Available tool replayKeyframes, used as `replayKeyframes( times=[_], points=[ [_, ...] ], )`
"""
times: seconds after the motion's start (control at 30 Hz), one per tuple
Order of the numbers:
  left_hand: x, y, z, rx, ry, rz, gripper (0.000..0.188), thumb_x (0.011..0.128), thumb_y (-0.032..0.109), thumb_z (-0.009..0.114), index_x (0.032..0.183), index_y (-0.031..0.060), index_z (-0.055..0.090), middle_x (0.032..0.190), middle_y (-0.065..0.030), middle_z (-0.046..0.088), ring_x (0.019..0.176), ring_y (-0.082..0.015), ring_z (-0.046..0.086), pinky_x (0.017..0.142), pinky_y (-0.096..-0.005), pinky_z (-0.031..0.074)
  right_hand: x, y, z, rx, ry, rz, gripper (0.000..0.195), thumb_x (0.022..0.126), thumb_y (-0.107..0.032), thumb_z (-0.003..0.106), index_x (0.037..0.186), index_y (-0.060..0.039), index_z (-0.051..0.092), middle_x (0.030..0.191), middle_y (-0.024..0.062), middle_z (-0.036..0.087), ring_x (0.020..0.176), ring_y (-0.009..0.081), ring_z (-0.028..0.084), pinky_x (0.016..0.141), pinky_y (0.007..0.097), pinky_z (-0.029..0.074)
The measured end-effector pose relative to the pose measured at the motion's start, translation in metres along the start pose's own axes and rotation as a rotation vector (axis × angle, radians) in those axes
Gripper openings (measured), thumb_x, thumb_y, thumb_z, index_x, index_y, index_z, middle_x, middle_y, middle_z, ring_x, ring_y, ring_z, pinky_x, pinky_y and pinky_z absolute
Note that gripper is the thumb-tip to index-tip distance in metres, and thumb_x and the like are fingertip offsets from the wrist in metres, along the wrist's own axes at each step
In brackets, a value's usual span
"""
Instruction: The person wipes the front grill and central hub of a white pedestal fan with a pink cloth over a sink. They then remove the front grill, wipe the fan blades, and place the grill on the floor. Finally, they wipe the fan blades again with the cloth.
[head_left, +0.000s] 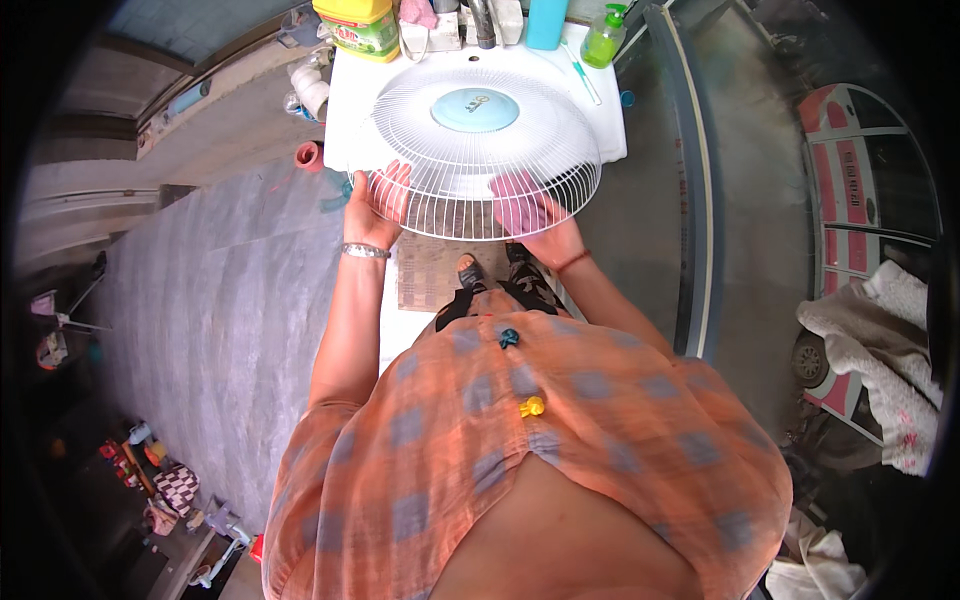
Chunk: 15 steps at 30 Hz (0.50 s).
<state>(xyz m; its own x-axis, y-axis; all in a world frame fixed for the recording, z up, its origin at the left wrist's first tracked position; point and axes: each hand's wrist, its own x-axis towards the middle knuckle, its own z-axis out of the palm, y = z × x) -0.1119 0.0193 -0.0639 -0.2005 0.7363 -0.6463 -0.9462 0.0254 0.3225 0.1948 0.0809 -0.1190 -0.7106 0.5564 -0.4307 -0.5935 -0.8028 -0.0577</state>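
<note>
A white wire fan grille (480, 165) with a pale blue centre disc (475, 110) is held over a white washbasin (349, 97). My left hand (379, 202) grips its left rim, the thumb outside and the fingers seen through the wires. On the right, my right hand (536, 214) holds a pink cloth (519, 204), seen through the wires, against or under the near right side of the grille. How firmly that hand touches the rim cannot be told. The basin's bowl is largely hidden by the grille.
Along the basin's back stand a yellow jug (360, 30), a dark faucet (482, 24), a light blue container (547, 24) and a green pump bottle (603, 37). A toothbrush (581, 73) lies at right. A red pipe end (308, 156) is left of the basin; a metal-framed partition (694, 180) runs at right.
</note>
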Motion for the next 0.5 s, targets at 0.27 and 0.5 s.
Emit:
replayKeyframes(
  times=[0.27,0.5],
  points=[
    [-0.043,-0.053,-0.014,0.090,0.115,-0.039,0.051,0.085,0.053,0.073,0.111,0.0101,0.064,0.097,-0.0005,0.068,0.077,-0.0159,0.058,0.070,-0.0302,0.047,0.075,0.027,0.026,0.340,-0.266,-0.036,0.043,0.105,-0.026,0.042,0.139,0.0006,0.047,0.139,0.0213,0.051,0.131,0.0376,0.048,0.116,0.0523,0.036],
    [-0.028,-0.056,-0.001,0.169,0.249,0.117,0.028,0.092,0.029,0.069,0.108,0.0067,0.065,0.099,-0.0065,0.073,0.084,-0.0200,0.071,0.062,-0.0338,0.057,0.047,0.034,0.032,0.326,0.028,-0.020,0.039,0.101,-0.026,0.052,0.129,0.0011,0.053,0.138,0.0201,0.053,0.131,0.0362,0.048,0.115,0.0507,0.038]
  ],
)
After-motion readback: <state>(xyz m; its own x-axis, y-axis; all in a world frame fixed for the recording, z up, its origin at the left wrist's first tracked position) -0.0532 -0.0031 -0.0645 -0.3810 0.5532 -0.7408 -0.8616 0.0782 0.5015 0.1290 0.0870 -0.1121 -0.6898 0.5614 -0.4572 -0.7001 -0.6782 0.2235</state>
